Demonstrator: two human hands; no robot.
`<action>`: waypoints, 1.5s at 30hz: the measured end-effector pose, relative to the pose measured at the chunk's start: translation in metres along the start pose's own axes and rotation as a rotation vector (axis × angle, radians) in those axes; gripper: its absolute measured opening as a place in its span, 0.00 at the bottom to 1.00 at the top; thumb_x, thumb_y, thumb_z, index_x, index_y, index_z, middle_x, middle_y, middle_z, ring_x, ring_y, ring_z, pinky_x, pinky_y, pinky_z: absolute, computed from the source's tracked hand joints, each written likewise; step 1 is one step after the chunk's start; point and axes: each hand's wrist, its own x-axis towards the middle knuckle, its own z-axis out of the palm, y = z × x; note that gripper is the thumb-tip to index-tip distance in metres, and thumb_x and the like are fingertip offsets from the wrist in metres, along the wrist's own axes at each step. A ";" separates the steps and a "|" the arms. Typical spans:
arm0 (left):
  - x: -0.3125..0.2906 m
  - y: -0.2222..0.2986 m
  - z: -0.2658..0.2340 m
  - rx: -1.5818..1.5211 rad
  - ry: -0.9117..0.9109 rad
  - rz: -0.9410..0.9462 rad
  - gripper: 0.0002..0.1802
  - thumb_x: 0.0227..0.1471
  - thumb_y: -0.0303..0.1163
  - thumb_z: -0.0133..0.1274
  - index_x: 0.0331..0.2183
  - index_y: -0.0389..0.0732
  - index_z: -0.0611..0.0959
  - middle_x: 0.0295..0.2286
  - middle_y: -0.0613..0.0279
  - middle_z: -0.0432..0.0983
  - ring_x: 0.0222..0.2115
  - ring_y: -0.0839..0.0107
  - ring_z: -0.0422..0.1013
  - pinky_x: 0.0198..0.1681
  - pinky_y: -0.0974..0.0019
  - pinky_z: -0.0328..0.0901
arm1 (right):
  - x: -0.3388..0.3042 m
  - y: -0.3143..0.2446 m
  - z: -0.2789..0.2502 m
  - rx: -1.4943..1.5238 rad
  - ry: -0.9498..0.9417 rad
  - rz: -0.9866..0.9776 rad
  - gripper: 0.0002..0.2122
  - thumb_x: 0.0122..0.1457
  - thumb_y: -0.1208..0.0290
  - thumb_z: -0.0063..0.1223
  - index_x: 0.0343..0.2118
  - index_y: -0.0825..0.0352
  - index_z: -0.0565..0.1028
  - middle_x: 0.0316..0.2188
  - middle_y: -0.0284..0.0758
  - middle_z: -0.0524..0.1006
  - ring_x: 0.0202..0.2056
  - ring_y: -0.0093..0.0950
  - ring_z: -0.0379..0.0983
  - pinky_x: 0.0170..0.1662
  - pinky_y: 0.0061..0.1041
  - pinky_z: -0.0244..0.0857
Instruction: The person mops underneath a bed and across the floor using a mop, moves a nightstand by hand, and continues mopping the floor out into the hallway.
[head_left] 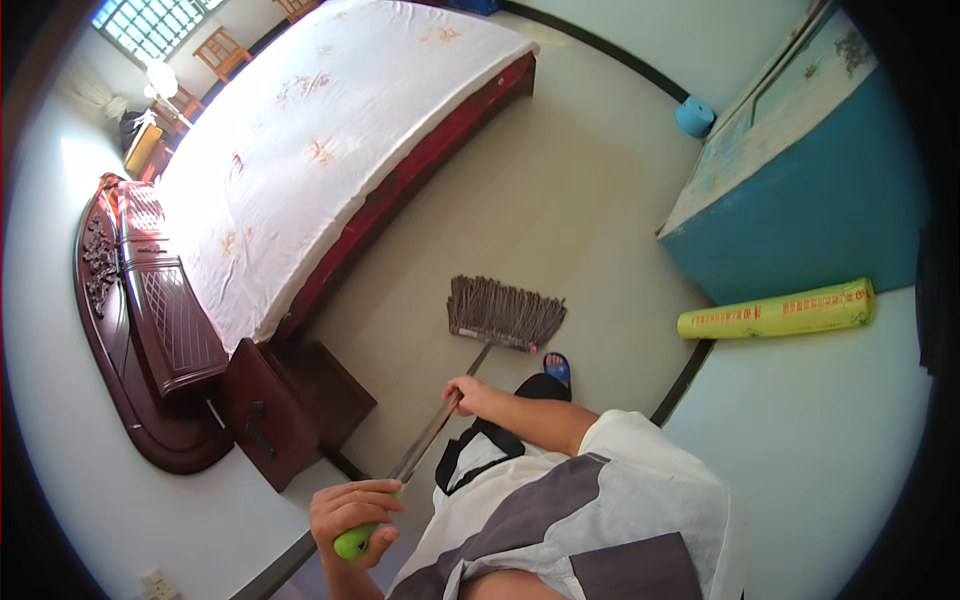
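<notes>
A flat mop (pixel 505 310) with grey-brown strands rests on the pale floor in front of me, its strands spread out away from me. Its metal pole slants down toward my left side and ends in a green grip (pixel 352 543). My left hand (pixel 350 512) is wrapped round the pole's top end at that grip. Farther down, close to the mop head, my right hand (pixel 464 395) is closed round the pole. A foot in a blue slipper (pixel 557 368) stands just right of the mop head.
To the left is a bed (pixel 340 130) with a white flowered sheet and dark red frame. A dark wooden nightstand (pixel 275 420) stands near my left arm. At right are a blue-sided cabinet (pixel 800 200), a yellow roll (pixel 775 310) and a small blue bin (pixel 694 117).
</notes>
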 end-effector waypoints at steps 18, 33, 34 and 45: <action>0.082 0.098 0.066 -0.001 0.149 0.336 0.17 0.44 0.38 0.51 0.15 0.36 0.71 0.16 0.53 0.73 0.22 0.57 0.72 0.27 0.61 0.67 | -0.222 -0.169 0.007 0.269 -0.425 -0.377 0.07 0.48 0.79 0.40 0.16 0.67 0.61 0.11 0.33 0.62 0.14 0.27 0.62 0.22 0.29 0.64; 0.383 -0.205 0.369 -0.244 0.137 0.064 0.08 0.37 0.23 0.56 0.25 0.34 0.75 0.34 0.52 0.72 0.41 0.63 0.67 0.43 0.67 0.60 | -0.245 -0.342 -0.120 -0.112 -0.465 -1.187 0.18 0.57 0.61 0.40 0.46 0.67 0.61 0.37 0.38 0.69 0.38 0.29 0.68 0.40 0.27 0.64; 0.398 -0.221 0.378 -0.252 0.141 0.061 0.08 0.37 0.23 0.56 0.25 0.34 0.75 0.34 0.52 0.72 0.41 0.63 0.67 0.43 0.67 0.60 | -0.237 -0.329 -0.145 -0.179 -0.410 -1.142 0.18 0.56 0.61 0.40 0.46 0.67 0.62 0.38 0.38 0.70 0.38 0.28 0.68 0.40 0.27 0.64; 0.267 -0.148 0.330 -0.010 0.022 0.003 0.08 0.35 0.23 0.57 0.23 0.37 0.75 0.33 0.54 0.73 0.42 0.60 0.67 0.42 0.64 0.62 | -0.118 -0.074 -0.394 -0.015 0.592 -0.503 0.08 0.49 0.73 0.42 0.17 0.68 0.71 0.13 0.36 0.70 0.16 0.30 0.68 0.17 0.27 0.64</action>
